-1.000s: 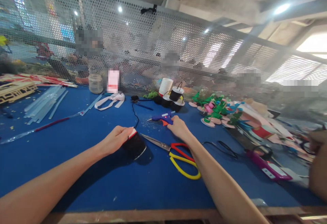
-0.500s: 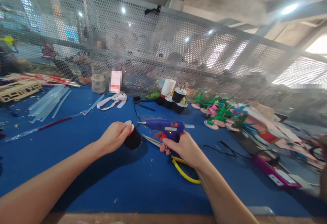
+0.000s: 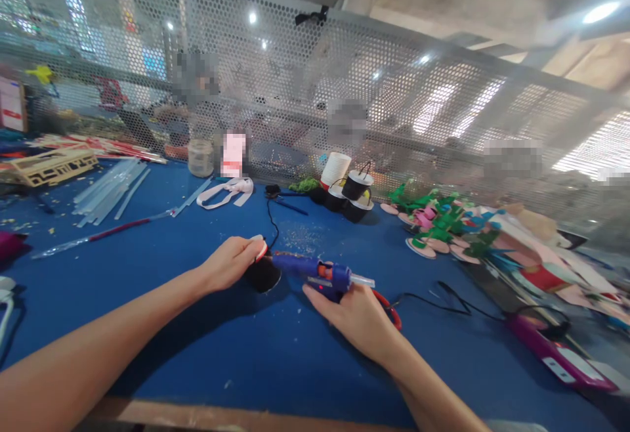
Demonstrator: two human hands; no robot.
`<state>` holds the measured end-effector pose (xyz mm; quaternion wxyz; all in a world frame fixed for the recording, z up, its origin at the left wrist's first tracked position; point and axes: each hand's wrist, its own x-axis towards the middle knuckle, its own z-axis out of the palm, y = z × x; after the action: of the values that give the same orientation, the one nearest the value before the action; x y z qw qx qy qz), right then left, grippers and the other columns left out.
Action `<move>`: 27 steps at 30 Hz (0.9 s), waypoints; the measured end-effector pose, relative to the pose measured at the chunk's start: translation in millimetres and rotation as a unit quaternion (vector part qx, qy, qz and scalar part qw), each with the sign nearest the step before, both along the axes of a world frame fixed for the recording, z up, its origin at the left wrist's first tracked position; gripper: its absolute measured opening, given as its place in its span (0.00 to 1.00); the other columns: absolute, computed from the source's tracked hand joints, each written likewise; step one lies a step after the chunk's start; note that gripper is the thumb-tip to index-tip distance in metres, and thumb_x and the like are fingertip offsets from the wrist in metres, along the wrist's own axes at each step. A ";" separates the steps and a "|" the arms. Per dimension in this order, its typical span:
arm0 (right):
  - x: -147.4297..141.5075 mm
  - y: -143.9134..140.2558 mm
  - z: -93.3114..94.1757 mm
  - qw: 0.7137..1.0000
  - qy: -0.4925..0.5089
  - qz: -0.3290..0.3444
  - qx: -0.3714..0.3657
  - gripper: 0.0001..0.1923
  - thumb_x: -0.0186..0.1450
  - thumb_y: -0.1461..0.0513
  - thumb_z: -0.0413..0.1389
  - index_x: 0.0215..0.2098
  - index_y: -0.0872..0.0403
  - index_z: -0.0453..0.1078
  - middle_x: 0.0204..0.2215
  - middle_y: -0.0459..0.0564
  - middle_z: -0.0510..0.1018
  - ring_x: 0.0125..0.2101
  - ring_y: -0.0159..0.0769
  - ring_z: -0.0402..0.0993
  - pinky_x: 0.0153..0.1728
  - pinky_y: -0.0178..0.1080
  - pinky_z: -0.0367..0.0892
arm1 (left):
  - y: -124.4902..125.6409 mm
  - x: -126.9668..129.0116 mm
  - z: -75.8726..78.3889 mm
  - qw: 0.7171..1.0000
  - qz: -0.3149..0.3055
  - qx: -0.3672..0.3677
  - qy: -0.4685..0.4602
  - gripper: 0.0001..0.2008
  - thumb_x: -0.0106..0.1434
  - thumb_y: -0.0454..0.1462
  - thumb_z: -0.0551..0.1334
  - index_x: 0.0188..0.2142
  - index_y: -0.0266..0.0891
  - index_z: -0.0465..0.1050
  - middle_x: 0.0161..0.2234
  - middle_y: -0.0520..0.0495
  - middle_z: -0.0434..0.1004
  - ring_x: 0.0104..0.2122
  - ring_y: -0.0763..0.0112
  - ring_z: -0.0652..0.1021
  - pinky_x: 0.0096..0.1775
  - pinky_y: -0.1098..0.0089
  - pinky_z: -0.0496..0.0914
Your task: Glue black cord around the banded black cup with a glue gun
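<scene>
My left hand (image 3: 229,262) is closed on a small black-covered cup (image 3: 263,274) with a white and red rim, tilted sideways above the table. In my right hand (image 3: 361,314) is a blue hot glue gun (image 3: 315,269), its small light glowing red and a clear glue stick (image 3: 363,280) poking from its back. The gun's nozzle meets the cup's side near the rim; whether it touches cannot be made out. A red handle loop (image 3: 394,310) shows behind my right hand, the rest of it hidden.
Several black cups (image 3: 355,186) stand at the back near a white paper cup (image 3: 335,169). Glue sticks (image 3: 108,189) and white ribbon (image 3: 224,194) lie left. Green felt pieces (image 3: 440,222) and a purple power strip (image 3: 556,353) are right. A perforated metal screen (image 3: 280,77) rises behind.
The glue gun has moved left and tilted so its nozzle is at the cup. The scissor blades and yellow handle seen under my right hand no longer show; a red loop does. The view has shifted left.
</scene>
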<state>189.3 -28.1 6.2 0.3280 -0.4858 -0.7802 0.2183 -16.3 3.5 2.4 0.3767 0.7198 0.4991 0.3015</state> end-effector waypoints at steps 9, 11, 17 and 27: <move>-4.2 -3.3 -2.8 0.998 -0.023 0.012 0.054 0.07 0.56 0.62 0.48 0.24 0.54 0.67 0.18 0.45 0.70 0.21 0.32 0.67 0.20 0.32 0.61 | 0.4 2.1 -4.2 1.000 0.003 -0.014 -0.021 0.20 0.59 0.48 0.42 0.18 0.37 0.53 0.18 0.55 0.47 0.20 0.77 0.52 0.22 0.74 0.47; -4.6 -4.0 -2.8 0.998 -0.016 0.008 0.067 0.08 0.56 0.62 0.48 0.24 0.54 0.67 0.17 0.45 0.69 0.19 0.31 0.65 0.19 0.32 0.60 | 0.4 2.0 -3.9 1.000 0.006 -0.011 -0.021 0.20 0.59 0.48 0.43 0.18 0.37 0.53 0.18 0.55 0.47 0.20 0.77 0.52 0.22 0.74 0.48; -5.3 -4.6 -2.0 0.997 -0.017 0.021 0.073 0.08 0.57 0.62 0.47 0.23 0.54 0.66 0.18 0.45 0.70 0.18 0.30 0.64 0.22 0.32 0.61 | -0.9 3.3 -1.5 1.000 0.005 -0.009 -0.020 0.20 0.58 0.47 0.42 0.18 0.36 0.53 0.18 0.55 0.47 0.20 0.77 0.52 0.22 0.74 0.48; -4.1 -6.0 -1.3 0.999 -0.027 -0.008 0.041 0.07 0.56 0.61 0.49 0.24 0.54 0.66 0.18 0.45 0.70 0.18 0.31 0.65 0.22 0.33 0.62 | 0.0 3.2 -2.2 1.000 0.005 0.012 -0.001 0.20 0.59 0.46 0.43 0.18 0.36 0.56 0.18 0.55 0.50 0.21 0.77 0.54 0.22 0.74 0.49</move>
<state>185.2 -34.1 4.9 0.3281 -0.4839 -0.7933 0.1700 -13.0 3.5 0.2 0.3672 0.7214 0.4984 0.3103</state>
